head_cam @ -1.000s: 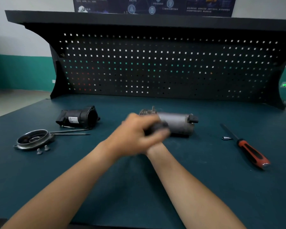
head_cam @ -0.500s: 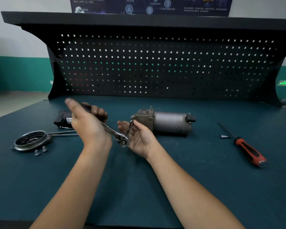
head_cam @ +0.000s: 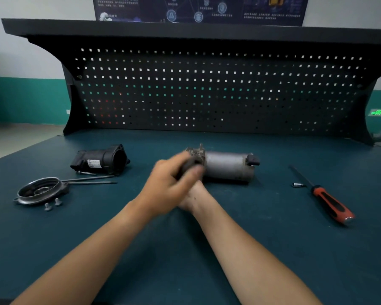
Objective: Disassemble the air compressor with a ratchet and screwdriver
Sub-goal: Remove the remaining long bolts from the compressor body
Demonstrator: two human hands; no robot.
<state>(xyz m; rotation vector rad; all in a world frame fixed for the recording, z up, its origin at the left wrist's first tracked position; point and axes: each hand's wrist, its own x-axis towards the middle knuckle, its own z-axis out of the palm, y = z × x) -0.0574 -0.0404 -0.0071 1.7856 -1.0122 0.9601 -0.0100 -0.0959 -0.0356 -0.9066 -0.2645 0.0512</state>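
Ratchet (head_cam: 188, 165) step in hand, as far as I can judge: the left hand (head_cam: 169, 183) crosses over in front, fingers curled round a dark handle, motion-blurred, right at the cast end of the air compressor (head_cam: 227, 166). The tool head is hidden, so I can't say whether it sits on a fastener. The right hand (head_cam: 190, 200) is tucked under the left with only its heel and wrist showing; I can't tell whether it is gripping or flat. The compressor lies on its side mid-bench (head_cam: 185, 249), cylinder pointing right.

Next move probably calls for bracing the body so it doesn't roll, then keeping the socket square on the fastener at the cast end. The crossed arms leave little swing room.

Around:
- Screwdriver (head_cam: 330, 203) lies well to the right, untouched, with a small socket bit (head_cam: 297, 185) just beside its shaft.
- Black housing (head_cam: 101, 160) is already off, at left.
- Round end cover (head_cam: 40, 190) sits nearer left, with two long bolts (head_cam: 90, 180) touching it and two small screws (head_cam: 53, 203) just in front.
- Pegboard (head_cam: 207, 89) is behind.

None of the loose parts lies in the handle's path, and they are well apart from the hands.
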